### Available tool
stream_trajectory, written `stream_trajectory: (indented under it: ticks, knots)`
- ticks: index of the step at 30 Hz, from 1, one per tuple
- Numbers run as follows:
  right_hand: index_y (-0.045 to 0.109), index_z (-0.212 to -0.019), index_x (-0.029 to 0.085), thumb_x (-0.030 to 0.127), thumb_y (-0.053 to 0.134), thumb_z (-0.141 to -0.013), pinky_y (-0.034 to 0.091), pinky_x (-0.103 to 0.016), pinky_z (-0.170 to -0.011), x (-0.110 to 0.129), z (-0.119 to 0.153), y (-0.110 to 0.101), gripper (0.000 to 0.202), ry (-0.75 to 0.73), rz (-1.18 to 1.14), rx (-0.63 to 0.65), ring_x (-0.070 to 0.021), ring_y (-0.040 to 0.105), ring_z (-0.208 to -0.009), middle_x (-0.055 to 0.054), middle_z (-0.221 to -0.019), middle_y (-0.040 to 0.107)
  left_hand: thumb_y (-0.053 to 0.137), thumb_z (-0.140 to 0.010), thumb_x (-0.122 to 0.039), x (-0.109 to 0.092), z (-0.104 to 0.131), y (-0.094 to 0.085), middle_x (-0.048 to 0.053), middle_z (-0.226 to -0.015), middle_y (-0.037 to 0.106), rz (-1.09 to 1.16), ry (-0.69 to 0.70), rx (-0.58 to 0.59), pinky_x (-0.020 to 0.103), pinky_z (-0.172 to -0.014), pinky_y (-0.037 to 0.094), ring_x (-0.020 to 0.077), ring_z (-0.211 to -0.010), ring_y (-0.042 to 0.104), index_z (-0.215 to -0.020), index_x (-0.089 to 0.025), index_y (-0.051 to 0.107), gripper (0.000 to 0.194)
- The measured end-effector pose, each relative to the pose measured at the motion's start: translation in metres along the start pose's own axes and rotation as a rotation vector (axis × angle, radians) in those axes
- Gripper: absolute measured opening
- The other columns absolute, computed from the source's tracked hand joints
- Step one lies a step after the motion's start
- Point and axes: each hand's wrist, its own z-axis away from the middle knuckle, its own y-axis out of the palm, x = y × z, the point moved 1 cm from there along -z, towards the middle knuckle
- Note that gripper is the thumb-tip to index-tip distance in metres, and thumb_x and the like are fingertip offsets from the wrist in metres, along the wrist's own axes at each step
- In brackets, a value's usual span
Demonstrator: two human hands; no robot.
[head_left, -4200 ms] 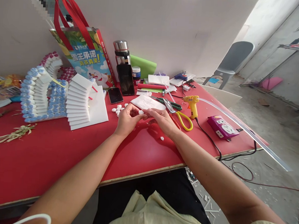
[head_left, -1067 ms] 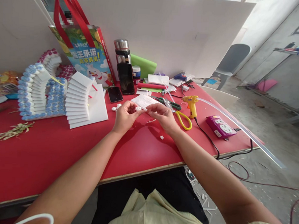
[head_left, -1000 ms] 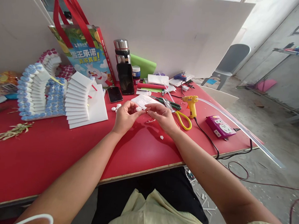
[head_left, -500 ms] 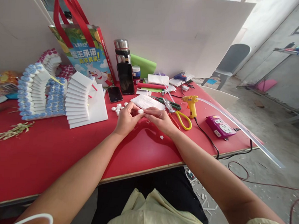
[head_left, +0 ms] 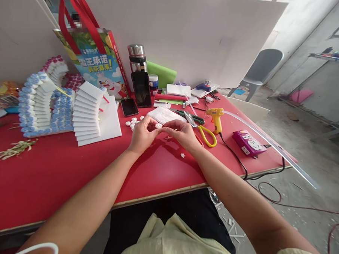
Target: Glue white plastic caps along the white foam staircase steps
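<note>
A small white rolled paper flower (head_left: 158, 125) is pinched between the thumb and fingers of my left hand (head_left: 143, 135). From the other side my right hand (head_left: 183, 134) meets it, thumb and fingertips pressed together at its edge; what exactly lies between those fingertips is too small to make out. Just left of my hands sits a cluster of similar white paper flowers (head_left: 133, 122). A folded white paper stack (head_left: 166, 115) lies behind my fingers. One small white scrap (head_left: 182, 155) rests on the red table (head_left: 156, 171) below my right hand.
Right of my hands are yellow-and-red-handled scissors (head_left: 208, 137), a yellow glue gun (head_left: 215, 119) with its cord, and a purple power strip (head_left: 249, 143). At left stand a fanned white foam-board stair (head_left: 87, 112) and a blue-and-white piece (head_left: 37, 102). Behind are phones (head_left: 141, 89) and a steel flask (head_left: 137, 56).
My right hand's fingers have curled in more and its thumb now presses toward the flower. The left hand keeps its pinch. The whole view has shifted slightly.
</note>
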Motion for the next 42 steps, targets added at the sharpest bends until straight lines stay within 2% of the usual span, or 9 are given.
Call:
stream_trajectory:
  ticks: [7, 16, 21, 26, 28, 30, 32, 34, 42]
  knots:
    - [0.072, -0.084, 0.018, 0.040, 0.073, -0.081, 0.047, -0.027, -0.062, -0.0016, 0.0000, 0.0018, 0.022, -0.050, 0.093, -0.048, -0.0146, 0.061, -0.067, -0.003, -0.077, 0.073, 0.078, -0.077, -0.042, -0.0039, 0.0028, 0.0025, -0.001, -0.071, 0.063, -0.041, 0.074, 0.042, 0.027, -0.058, 0.042, 0.0135, -0.060, 0.055, -0.076, -0.022, 0.056, 0.030]
    - [0.067, -0.077, 0.019, 0.032, 0.068, -0.079, 0.041, -0.026, -0.058, -0.0055, -0.0026, 0.0025, 0.014, -0.063, 0.126, -0.067, -0.0125, 0.055, -0.060, 0.000, -0.070, 0.068, 0.078, -0.078, -0.040, -0.0025, 0.0029, 0.0026, 0.000, -0.073, 0.064, -0.048, 0.089, 0.076, 0.028, -0.059, 0.042, 0.0147, -0.062, 0.056, -0.078, -0.022, 0.056, 0.028]
    - [0.065, -0.075, 0.019, 0.026, 0.064, -0.077, 0.039, -0.026, -0.058, -0.0012, -0.0010, 0.0025, 0.008, -0.074, 0.155, -0.065, -0.0118, 0.053, -0.060, 0.002, -0.067, 0.065, 0.080, -0.077, -0.040, -0.0026, 0.0024, 0.0023, -0.002, -0.072, 0.063, -0.040, 0.085, 0.042, 0.027, -0.057, 0.041, 0.0132, -0.060, 0.054, -0.078, -0.021, 0.056, 0.030]
    - [0.061, -0.067, 0.019, 0.037, 0.063, -0.083, 0.038, -0.027, -0.055, -0.0019, -0.0023, -0.0028, 0.024, -0.052, 0.253, -0.147, -0.0116, 0.047, -0.056, 0.002, -0.059, 0.057, 0.083, -0.074, -0.038, -0.0007, 0.0013, 0.0013, -0.004, -0.069, 0.062, 0.008, 0.078, 0.006, 0.025, -0.057, 0.041, 0.0115, -0.059, 0.053, -0.080, -0.021, 0.058, 0.031]
    - [0.063, -0.070, 0.018, 0.039, 0.064, -0.083, 0.041, -0.028, -0.057, -0.0026, -0.0032, -0.0050, 0.025, -0.091, 0.291, -0.172, -0.0124, 0.050, -0.058, 0.001, -0.063, 0.059, 0.084, -0.073, -0.039, -0.0002, 0.0002, 0.0015, -0.003, -0.070, 0.063, 0.068, 0.051, 0.003, 0.024, -0.060, 0.043, 0.0115, -0.061, 0.054, -0.081, -0.020, 0.059, 0.032]
    - [0.067, -0.089, 0.018, 0.033, 0.066, -0.081, 0.046, -0.028, -0.062, -0.0028, -0.0035, -0.0053, 0.016, -0.175, 0.273, -0.140, -0.0145, 0.057, -0.069, -0.001, -0.081, 0.066, 0.085, -0.072, -0.041, 0.0005, -0.0012, 0.0021, -0.003, -0.071, 0.063, 0.169, -0.015, 0.010, 0.024, -0.061, 0.044, 0.0120, -0.063, 0.056, -0.082, -0.020, 0.060, 0.034]
    - [0.065, -0.110, 0.020, 0.025, 0.067, -0.079, 0.050, -0.029, -0.068, -0.0028, -0.0030, -0.0036, 0.032, -0.253, 0.251, -0.079, -0.0164, 0.062, -0.082, -0.004, -0.101, 0.067, 0.085, -0.072, -0.041, 0.0012, -0.0025, 0.0031, -0.003, -0.070, 0.062, 0.303, -0.102, 0.031, 0.025, -0.060, 0.046, 0.0124, -0.062, 0.057, -0.085, -0.020, 0.061, 0.035]
    - [0.063, -0.118, 0.022, 0.022, 0.068, -0.078, 0.052, -0.030, -0.074, -0.0027, -0.0019, -0.0011, 0.041, -0.313, 0.290, -0.038, -0.0175, 0.063, -0.090, -0.006, -0.110, 0.066, 0.086, -0.071, -0.041, 0.0014, -0.0033, 0.0043, -0.003, -0.069, 0.062, 0.429, -0.171, 0.059, 0.026, -0.060, 0.047, 0.0127, -0.060, 0.059, -0.088, -0.019, 0.062, 0.036]
    - [0.066, -0.107, 0.022, 0.020, 0.066, -0.085, 0.051, -0.031, -0.080, 0.0011, 0.0024, 0.0036, 0.022, -0.521, 0.453, -0.033, -0.0168, 0.062, -0.091, -0.005, -0.105, 0.063, 0.089, -0.066, -0.034, 0.0005, -0.0010, 0.0085, -0.001, -0.079, 0.068, 0.711, -0.363, 0.172, 0.029, -0.072, 0.052, 0.0131, -0.070, 0.063, -0.090, -0.017, 0.068, 0.037]
